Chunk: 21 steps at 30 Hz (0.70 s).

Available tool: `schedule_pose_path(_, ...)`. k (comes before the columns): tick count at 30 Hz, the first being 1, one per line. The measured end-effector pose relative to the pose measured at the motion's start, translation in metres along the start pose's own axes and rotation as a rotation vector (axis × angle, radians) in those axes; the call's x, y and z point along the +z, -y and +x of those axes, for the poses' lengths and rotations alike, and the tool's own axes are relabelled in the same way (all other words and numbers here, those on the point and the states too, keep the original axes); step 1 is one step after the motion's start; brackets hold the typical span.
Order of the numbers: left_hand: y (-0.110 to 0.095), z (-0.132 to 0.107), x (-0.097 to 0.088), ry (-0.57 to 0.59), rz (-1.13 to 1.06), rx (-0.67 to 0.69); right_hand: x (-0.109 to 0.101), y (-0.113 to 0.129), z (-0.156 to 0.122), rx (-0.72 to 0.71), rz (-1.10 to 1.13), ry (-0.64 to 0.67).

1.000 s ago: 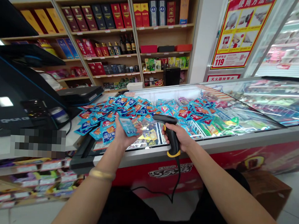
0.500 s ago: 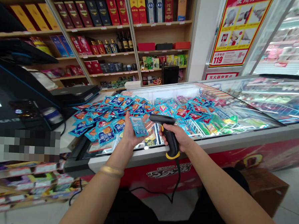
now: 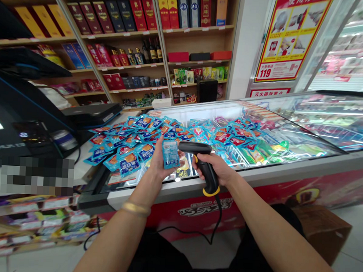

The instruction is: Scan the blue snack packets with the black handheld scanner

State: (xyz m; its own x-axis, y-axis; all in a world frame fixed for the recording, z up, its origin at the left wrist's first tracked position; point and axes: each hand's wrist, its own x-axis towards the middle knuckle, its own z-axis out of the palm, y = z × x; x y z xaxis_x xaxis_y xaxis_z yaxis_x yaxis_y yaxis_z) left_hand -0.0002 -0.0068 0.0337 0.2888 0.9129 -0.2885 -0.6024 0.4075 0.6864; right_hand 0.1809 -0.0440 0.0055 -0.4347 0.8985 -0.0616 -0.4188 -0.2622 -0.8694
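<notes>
My left hand (image 3: 163, 163) holds a small blue snack packet (image 3: 170, 155) upright on its fingers and palm. The black and yellow handheld barcode scanner (image 3: 204, 167) sits gripped in my right hand (image 3: 215, 168), its nose pointing left and almost touching the packet. Below both hands, a heap of blue and red snack packets (image 3: 126, 143) lies spread across the glass-topped chest freezer (image 3: 178, 188). The scanner's black coiled cable (image 3: 216, 223) hangs down from its base.
A black checkout terminal (image 3: 18, 111) stands at the left on a white counter. Wooden shelves of boxed liquor and bottles (image 3: 113, 35) fill the back wall. A red and yellow poster (image 3: 291, 40) hangs at the right. A cardboard box (image 3: 322, 232) sits on the floor.
The blue packet has turned more upright and moved right, closer to the scanner's nose. The scanner has shifted slightly left, and the view has tilted a little.
</notes>
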Motion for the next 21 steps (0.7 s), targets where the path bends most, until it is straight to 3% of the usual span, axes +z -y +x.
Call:
schedule_pose_path(7,0.001,0.001,-0.001,-0.007,0.003,-0.008,0.000,0.000,0.001,0.005,0.009,0.003)
schedule_pose_path(13,-0.003,0.007,0.003,-0.079,0.045,0.001,-0.001,0.000,0.001,-0.030,0.112,-0.036)
schedule_pose_path(17,0.000,0.022,0.034,-0.141,0.224,0.061,-0.016,0.013,-0.003,-0.105,0.193,-0.159)
schedule_pose_path(21,0.025,0.058,0.088,-0.120,0.471,0.203,-0.048,0.043,-0.015,-0.186,0.224,-0.379)
